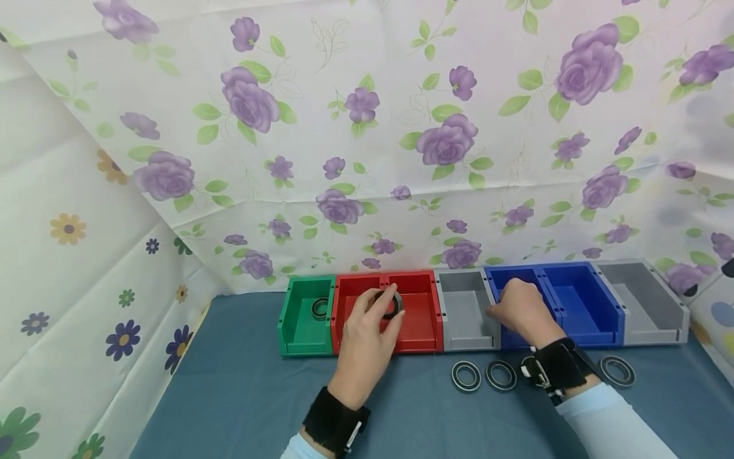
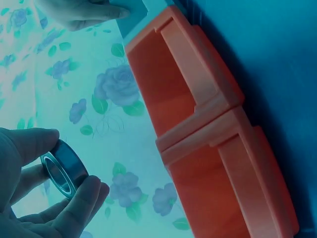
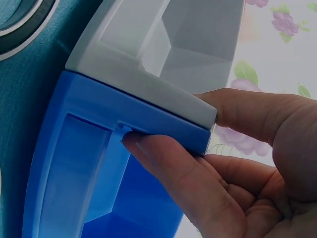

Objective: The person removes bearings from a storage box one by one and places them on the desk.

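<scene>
Above the red bins (image 1: pixel 415 319), my left hand (image 1: pixel 365 347) pinches a ball bearing (image 2: pixel 72 161) between thumb and fingertips. The left wrist view shows the ring tilted, its bore facing partly toward the camera. My right hand (image 1: pixel 524 311) is at the seam between a grey bin (image 1: pixel 466 309) and a blue bin (image 3: pixel 124 111). It pinches their adjoining side walls, the thumb on the grey side and the index finger (image 3: pixel 173 163) inside the blue bin. The other right fingers are curled beneath.
Bins stand in a row against the floral cloth (image 1: pixel 344 159). The green bin (image 1: pixel 295 335) contains a bearing (image 1: pixel 314 310). More bearings lie on the blue table in front, including one (image 1: pixel 453 376) before the grey bin and one (image 1: pixel 604 373) right of the right wrist strap.
</scene>
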The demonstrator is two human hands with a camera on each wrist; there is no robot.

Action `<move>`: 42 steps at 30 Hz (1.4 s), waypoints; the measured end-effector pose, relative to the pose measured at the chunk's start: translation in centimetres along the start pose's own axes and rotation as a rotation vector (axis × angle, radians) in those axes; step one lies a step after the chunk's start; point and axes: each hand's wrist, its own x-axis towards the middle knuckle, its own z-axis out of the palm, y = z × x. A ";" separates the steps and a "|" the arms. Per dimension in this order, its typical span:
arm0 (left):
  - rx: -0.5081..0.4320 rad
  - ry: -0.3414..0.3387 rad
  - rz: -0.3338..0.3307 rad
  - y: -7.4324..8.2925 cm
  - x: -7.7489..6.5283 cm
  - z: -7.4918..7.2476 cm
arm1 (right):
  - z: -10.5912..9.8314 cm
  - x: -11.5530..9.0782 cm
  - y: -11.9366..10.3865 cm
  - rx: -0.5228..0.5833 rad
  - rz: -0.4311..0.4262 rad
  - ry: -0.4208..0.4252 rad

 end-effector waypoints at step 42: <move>0.002 -0.308 0.073 1.5 -5.2 4.2 | 0.1 0.0 0.2 -0.008 -0.010 0.012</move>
